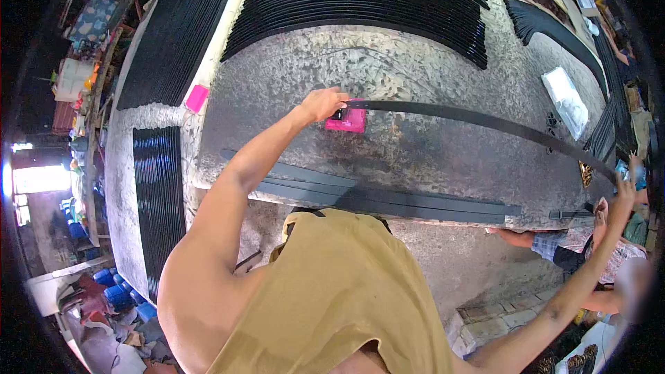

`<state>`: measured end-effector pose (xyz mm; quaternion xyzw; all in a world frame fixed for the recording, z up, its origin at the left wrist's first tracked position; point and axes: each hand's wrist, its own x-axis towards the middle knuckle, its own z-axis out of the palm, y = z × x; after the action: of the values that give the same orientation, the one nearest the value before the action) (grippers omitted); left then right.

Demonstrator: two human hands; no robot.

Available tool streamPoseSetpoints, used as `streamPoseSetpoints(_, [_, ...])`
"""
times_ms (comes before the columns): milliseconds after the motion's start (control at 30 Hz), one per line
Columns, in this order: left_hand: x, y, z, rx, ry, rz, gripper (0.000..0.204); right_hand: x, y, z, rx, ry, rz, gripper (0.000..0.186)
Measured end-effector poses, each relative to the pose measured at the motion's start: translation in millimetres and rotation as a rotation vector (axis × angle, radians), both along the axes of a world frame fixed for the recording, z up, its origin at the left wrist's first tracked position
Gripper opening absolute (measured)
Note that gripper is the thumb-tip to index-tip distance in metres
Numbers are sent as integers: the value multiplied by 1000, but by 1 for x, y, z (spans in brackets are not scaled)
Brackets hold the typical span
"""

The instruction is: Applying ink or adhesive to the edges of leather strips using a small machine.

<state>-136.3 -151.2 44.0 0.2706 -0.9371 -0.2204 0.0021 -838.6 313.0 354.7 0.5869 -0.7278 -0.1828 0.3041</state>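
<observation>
One long black belt strap (471, 116) stretches across the table between my two hands. At its left end my left hand (324, 105) is closed, fingers pinching the strap tip. Right beside those fingers lies a small bright pink box (355, 122) with something dark on it, partly covered by my hand. Far out to the right, my right hand (625, 188) is closed near the other end of the strap; its fingers are small and partly blurred there. Along the table's near edge, in front of my body, lie several flat dark grey strips (388, 201).
Rows of black straps lie at the table's back (360, 0), far left (183, 31) and near left (158, 201). A pink piece (197, 98) sits at left. On the right are a clear plastic packet (564, 102) and another strap pile (554, 28). A person (575, 246) is at lower right.
</observation>
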Motion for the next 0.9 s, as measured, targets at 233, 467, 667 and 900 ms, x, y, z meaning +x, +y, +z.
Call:
streamPoseSetpoints(233, [122, -15, -23, -127, -260, 145, 22, 74, -74, -216, -119, -480, -90, 54])
streamPoseSetpoints(467, [239, -27, -7, -175, -377, 344, 21, 188, -149, -286, -111, -598, -68, 48])
streamPoseSetpoints(667, [373, -40, -2, -207, -427, 487, 22, 292, -222, -319, -108, -795, 64, 49])
streamPoseSetpoints(900, [517, -43, 32, -255, -549, 706, 19, 431, -285, -343, -74, -879, 251, 47])
